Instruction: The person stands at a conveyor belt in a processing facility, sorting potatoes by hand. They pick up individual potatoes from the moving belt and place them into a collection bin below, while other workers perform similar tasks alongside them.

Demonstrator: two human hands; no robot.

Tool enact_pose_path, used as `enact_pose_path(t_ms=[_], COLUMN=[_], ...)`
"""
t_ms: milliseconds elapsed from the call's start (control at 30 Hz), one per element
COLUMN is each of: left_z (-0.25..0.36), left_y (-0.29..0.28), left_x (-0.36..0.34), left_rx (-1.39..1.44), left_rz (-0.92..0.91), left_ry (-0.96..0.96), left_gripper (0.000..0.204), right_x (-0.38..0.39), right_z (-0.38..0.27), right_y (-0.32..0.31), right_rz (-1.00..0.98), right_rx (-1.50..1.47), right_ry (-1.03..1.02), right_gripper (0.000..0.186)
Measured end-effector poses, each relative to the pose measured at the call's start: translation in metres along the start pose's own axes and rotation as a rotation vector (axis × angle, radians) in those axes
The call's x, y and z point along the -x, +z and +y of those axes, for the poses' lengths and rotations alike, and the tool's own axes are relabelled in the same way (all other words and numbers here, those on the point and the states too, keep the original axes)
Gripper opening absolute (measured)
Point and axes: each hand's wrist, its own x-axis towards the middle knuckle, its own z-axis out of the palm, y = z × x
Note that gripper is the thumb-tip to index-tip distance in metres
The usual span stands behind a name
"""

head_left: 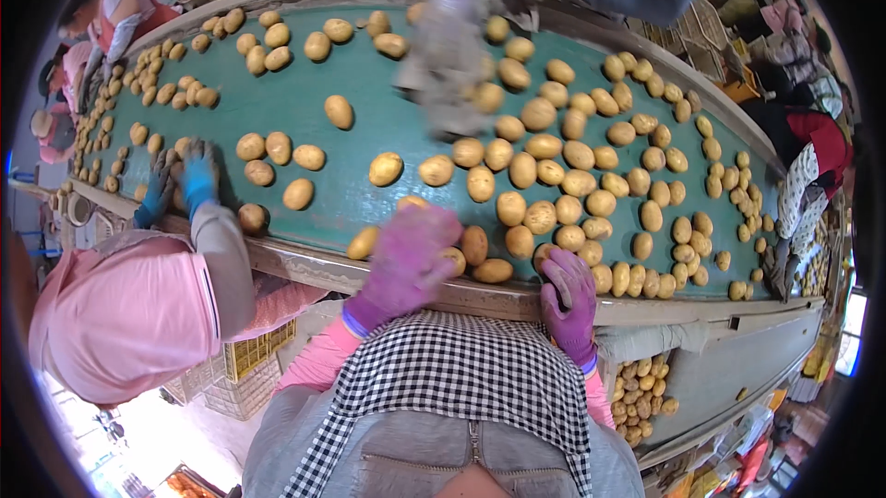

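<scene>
Potatoes lie scattered over a green conveyor belt in front of me. My left hand, in a purple glove, is smeared by motion above the near edge of the belt. Its fingers are too blurred to read, and potatoes lie around and partly behind it. At the near rim rests my right hand, also in a purple glove, fingers bent and apart. Its fingertips are beside a potato; I see nothing held in them.
Across the belt, a co-worker's gloved hand is blurred over the potatoes. On my left, a person in pink reaches in with blue-gloved hands. Other people stand along both ends. Below the belt are crates and more potatoes.
</scene>
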Motion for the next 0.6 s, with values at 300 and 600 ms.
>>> enact_pose_path(t_ms=[300,600], left_z=[-0.058,-0.006], left_y=[-0.006,0.052], left_x=[0.070,0.050], left_rx=[-0.563,-0.632], left_rz=[0.296,-0.015], left_ry=[-0.492,-0.542], left_gripper=[0.068,0.079], right_x=[-0.009,-0.009], right_z=[0.013,0.043], right_y=[-0.024,-0.056], right_rz=[-0.219,-0.394], right_rx=[-0.155,-0.076], right_ry=[-0.089,-0.164], right_gripper=[0.039,0.047])
